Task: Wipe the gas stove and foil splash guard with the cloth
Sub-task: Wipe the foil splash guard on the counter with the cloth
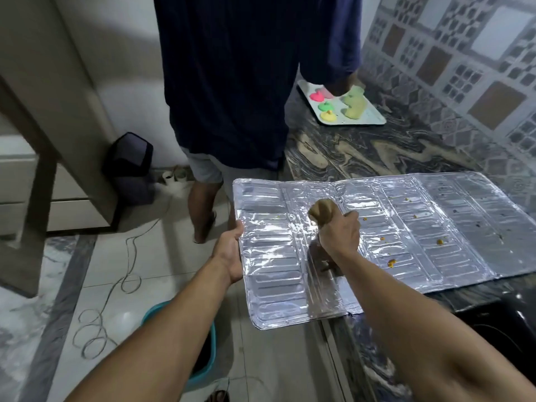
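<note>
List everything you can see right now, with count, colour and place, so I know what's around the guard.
foil splash guard: one, silver, flat on the counter, its left end overhanging the floor
food specks: several, yellow-orange, on the guard's right half
cloth: one, brown, bunched on the guard
counter: one, dark marbled stone
tray: one, white, far end of the counter, holding pink, green and yellow blobs
second person: one, dark blue clothing, standing by the tray
bucket: one, teal, on the floor
cable: one, pale, coiled on the floor
left hand: holds the guard's left edge
right hand: grips the cloth
</note>
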Demonstrator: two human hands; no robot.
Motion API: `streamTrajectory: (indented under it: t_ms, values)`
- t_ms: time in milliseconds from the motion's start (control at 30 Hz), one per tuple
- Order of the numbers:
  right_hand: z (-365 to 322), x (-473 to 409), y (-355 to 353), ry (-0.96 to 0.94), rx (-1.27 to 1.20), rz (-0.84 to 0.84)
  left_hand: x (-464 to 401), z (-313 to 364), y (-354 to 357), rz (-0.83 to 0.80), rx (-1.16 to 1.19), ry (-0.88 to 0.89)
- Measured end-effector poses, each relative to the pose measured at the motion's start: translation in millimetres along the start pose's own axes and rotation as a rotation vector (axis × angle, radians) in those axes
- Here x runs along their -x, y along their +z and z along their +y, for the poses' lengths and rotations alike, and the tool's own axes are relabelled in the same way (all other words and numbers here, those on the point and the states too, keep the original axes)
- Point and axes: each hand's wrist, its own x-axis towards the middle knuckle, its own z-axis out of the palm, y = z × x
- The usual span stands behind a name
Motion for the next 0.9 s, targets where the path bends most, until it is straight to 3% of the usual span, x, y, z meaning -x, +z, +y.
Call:
streamTrajectory:
  t_ms: [167, 467, 533, 700, 900]
  values:
    - [-37, 11, 12, -0.214, -0.224, -0.123, -2, 4, 6, -0.009, -0.024, 0.013]
    - [-61, 55, 19, -0.698, -0.321, -0.237, -4, 7, -1, 0.037, 0.045, 0.002]
    - [-53, 50, 15, -0.674, -0.290, -0.222, -3, 6, 0, 0.030, 0.053, 0.010]
    - [-48, 28, 9, -0.354, -0.206, -0.220, 1, 4, 7, 0.004, 0.011, 0.043]
    - [-49, 69, 8, -0.604, -0.380, -0.314, -2, 12, 3, 0.003, 0.061, 0.055]
